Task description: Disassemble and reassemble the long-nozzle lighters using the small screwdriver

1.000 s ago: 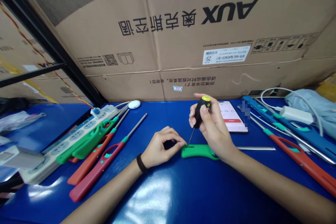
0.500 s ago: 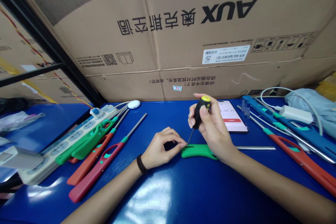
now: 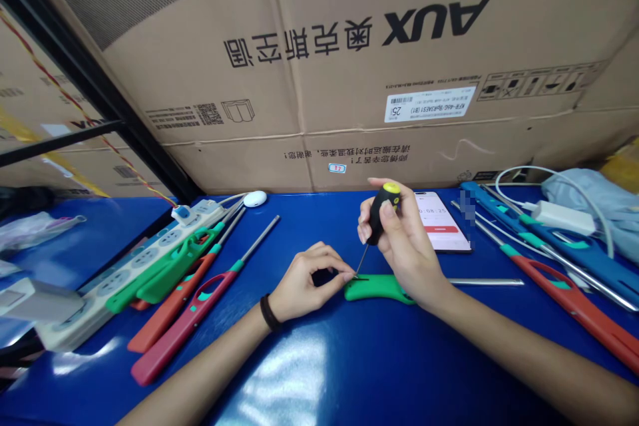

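At green lighter (image 3: 377,288), screwdriver (image 3: 380,210) in right grip (image 3: 410,251), left grip (image 3: 302,281) close.

Carries, as a glossy blue tabletop (image 3: 299,359), a long cream power strip (image 3: 107,283) and a crimson plastic lighter (image 3: 170,346) at left, a small white oval case (image 3: 255,199) near the back, a green plastic lighter (image 3: 374,287) mid-table, a flat lit phone (image 3: 442,219) behind, and an orange plastic lighter (image 3: 592,321) at right
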### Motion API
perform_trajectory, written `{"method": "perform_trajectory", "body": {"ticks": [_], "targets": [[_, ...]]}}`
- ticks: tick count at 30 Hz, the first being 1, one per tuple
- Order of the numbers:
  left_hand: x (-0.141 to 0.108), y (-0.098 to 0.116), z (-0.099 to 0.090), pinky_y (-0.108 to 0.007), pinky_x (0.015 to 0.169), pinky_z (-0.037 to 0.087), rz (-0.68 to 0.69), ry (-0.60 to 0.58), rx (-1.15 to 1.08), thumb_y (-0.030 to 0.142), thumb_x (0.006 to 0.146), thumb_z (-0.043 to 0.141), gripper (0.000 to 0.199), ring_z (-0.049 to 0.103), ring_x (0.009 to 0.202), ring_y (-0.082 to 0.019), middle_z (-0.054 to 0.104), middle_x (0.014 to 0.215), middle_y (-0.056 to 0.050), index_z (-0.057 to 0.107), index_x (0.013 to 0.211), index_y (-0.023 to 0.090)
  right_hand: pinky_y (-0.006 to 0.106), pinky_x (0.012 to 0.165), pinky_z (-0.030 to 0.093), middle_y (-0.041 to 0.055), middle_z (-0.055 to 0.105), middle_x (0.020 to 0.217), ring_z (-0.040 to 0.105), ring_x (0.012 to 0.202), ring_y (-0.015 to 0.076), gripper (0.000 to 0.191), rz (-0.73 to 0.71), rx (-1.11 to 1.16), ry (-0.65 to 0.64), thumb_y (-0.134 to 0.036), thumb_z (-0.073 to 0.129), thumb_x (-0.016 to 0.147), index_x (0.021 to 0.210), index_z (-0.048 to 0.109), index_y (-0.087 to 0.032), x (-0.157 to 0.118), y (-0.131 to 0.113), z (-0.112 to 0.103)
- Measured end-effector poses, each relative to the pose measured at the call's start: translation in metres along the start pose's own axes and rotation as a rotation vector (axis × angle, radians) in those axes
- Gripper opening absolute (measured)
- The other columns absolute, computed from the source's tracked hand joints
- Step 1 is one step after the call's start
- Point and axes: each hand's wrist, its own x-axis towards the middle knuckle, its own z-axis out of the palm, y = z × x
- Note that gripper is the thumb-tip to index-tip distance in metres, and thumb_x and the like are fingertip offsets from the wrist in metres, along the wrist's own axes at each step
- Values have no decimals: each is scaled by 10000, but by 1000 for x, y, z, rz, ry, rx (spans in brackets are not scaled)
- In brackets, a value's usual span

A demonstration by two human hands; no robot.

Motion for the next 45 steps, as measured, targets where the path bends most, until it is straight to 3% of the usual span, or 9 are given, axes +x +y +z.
{"method": "perform_trajectory", "body": {"ticks": [11,27,45], "targets": [[2,3,-9,-333,778,414,59,-70,158,212,850,576,120,588,751,-161,693,822,-45,693,839,188,322,619,438,-11,481,816,456,642,135,206,-3,5,3,-371,426,940,1139,437,-320,3,1,-1],[2,6,-6,-323,761,443,64,-16,107,212,845,595,114,596,729,-156,696,799,-49,706,839,188,324,652,467,-7,486,844,474,656,134,198,23,-13,-3,-368,418,943,1138,435,-335,-1,0,1],[0,4,-6,-328,769,452,50,-61,88,259,776,687,148,595,767,-171,690,850,-63,696,901,179,332,650,453,-9,478,834,465,648,136,177,10,8,3,-346,403,952,1126,432,-333,-1,-1,1]]}}
